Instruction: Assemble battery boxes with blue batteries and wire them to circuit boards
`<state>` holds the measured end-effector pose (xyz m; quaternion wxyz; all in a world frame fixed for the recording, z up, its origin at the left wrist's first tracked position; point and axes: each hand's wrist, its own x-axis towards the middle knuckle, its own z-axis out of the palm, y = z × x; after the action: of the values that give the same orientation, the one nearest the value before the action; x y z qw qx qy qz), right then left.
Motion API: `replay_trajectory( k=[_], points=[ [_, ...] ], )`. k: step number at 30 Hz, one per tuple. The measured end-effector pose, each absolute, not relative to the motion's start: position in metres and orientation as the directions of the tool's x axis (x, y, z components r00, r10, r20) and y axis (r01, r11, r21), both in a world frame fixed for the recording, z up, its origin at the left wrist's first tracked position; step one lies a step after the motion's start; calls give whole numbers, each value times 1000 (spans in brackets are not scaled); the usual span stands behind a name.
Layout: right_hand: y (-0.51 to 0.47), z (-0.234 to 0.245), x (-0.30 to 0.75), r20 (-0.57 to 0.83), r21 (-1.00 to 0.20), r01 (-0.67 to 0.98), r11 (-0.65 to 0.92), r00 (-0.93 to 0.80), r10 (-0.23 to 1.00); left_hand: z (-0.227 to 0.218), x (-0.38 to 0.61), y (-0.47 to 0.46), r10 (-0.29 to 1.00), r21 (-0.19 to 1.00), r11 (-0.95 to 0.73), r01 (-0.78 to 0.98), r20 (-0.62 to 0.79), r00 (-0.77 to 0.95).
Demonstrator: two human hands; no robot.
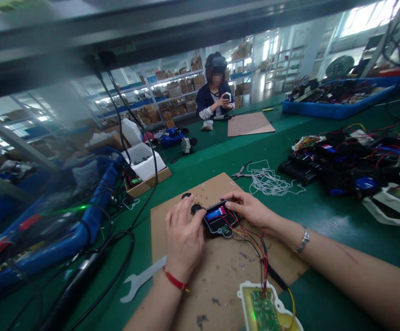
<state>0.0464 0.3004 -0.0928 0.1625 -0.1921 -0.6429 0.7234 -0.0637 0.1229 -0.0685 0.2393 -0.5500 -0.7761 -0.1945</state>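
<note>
Both of my hands hold a small black battery box [217, 220] with a blue cell in it, over a scorched brown board [220, 271] on the green table. My left hand [183, 236] is curled around its left end, beside a black round part [196, 208]. My right hand [250, 209] pinches its right end. Red, yellow and black wires [255, 243] run from the box down to a green circuit board [265, 310] in a pale yellowish housing at the bottom edge.
A flat metal wrench [141, 279] lies left of the board. Pliers [241, 172] and a tangle of white string [268, 181] lie behind it. Piles of wired black parts [351, 158] fill the right. Blue bins [65, 230] and cables crowd the left. A person [215, 89] sits opposite.
</note>
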Motion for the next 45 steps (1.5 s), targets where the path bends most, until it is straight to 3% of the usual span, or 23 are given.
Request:
replay_trajectory(
  k=[7,12,22,36,45],
  points=[
    [302,-95,47,-49,-995,0,-101,-877,478,-72,-65,107,784,-13,273,962,583,-215],
    [302,-97,47,-37,-996,-3,-84,-879,475,-80,-55,85,854,-52,198,979,499,-147],
    [302,-95,47,-36,-998,3,-69,-878,478,-82,-46,87,882,-12,109,994,462,-91],
    [302,-95,48,-45,-998,18,-62,-881,471,-85,-34,96,923,-14,65,998,382,-55],
    [302,-94,48,-43,-997,7,-80,-885,464,-89,-27,109,942,-19,130,991,313,-118]
  ],
)
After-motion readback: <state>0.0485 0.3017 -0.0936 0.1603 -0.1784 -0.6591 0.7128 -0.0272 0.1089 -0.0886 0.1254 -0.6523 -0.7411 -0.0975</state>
